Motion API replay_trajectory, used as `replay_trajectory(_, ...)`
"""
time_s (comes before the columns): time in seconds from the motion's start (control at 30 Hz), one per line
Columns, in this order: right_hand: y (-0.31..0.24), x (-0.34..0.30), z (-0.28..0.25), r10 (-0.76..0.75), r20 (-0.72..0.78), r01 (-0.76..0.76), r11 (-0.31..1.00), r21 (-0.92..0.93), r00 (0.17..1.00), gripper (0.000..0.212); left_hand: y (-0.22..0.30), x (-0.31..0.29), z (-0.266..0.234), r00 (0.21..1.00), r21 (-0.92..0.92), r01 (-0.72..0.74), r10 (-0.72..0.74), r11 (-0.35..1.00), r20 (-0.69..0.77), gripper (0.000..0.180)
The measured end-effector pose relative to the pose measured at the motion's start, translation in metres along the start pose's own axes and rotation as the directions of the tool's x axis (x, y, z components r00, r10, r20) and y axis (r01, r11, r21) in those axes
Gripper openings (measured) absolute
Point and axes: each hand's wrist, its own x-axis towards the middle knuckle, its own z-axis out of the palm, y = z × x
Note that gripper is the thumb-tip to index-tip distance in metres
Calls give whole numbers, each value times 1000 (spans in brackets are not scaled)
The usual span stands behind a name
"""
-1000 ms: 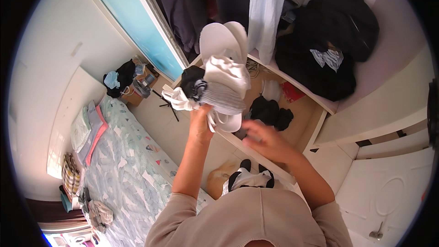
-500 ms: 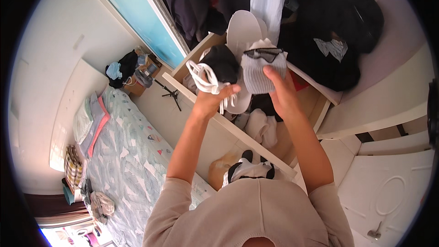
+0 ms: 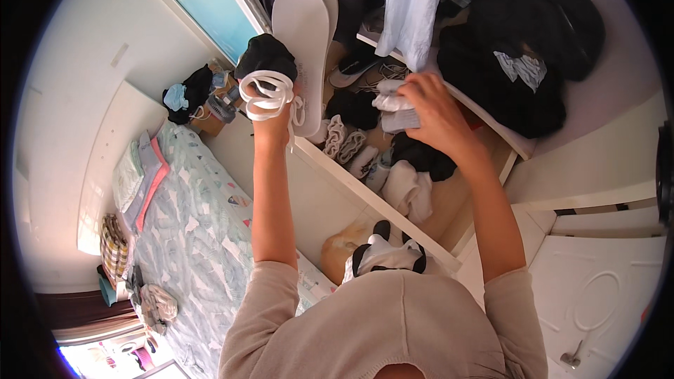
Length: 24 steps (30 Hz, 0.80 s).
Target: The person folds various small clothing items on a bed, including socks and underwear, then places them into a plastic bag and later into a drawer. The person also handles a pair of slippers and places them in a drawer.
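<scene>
My left hand [image 3: 270, 116], raised beyond the left side of the open drawer [image 3: 365, 193], is closed round a bundle. In it are a pair of white insoles [image 3: 302, 35], a looped white cord [image 3: 277, 91] and a balled black cloth [image 3: 267, 56]. Over the drawer, my right hand [image 3: 437, 114] grips a folded grey-and-white sock [image 3: 400, 121] from above, its fingers partly hiding it. Below lie patterned rolled socks [image 3: 335, 137], black cloth [image 3: 425, 154] and a crumpled white cloth [image 3: 407, 189]. A dark shoe [image 3: 354, 67] is at the drawer's far end.
A pale blue garment [image 3: 414, 10] hangs over the drawer's far side. Black bags or clothes [image 3: 519, 49] fill the shelf at right. To the left is a bed [image 3: 189, 238] with leaf-patterned bedding. A tan animal [image 3: 344, 249] lies on the floor near me.
My left hand has swung left and away with the cord and black cloth; the insoles have moved left with it. My right hand has turned palm down, holding the sock lower over the drawer.
</scene>
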Motion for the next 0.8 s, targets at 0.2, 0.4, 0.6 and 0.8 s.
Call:
replay_trajectory(0.2, 8, 18, 33, -102, 275, 156, 971, -181, 956, 64, -4, 9, -7, 1000, -42, -8, 7, 999, -26, 42)
replay_trajectory(0.4, 4, 31, 34, 127, 747, 46, 977, -207, 653, 50, -5, 12, -15, 999, -91, 6, -10, 996, -47, 32)
replay_trajectory(0.6, 12, 36, 64, -153, 581, 186, 982, 2, 800, 55, 3, 7, -5, 999, -134, 26, -29, 991, -19, 28)
replay_trajectory(0.8, 24, 5, 66, -185, 425, 266, 954, -137, 886, 71, -10, -1, -1, 994, -152, 108, -101, 982, 50, 54)
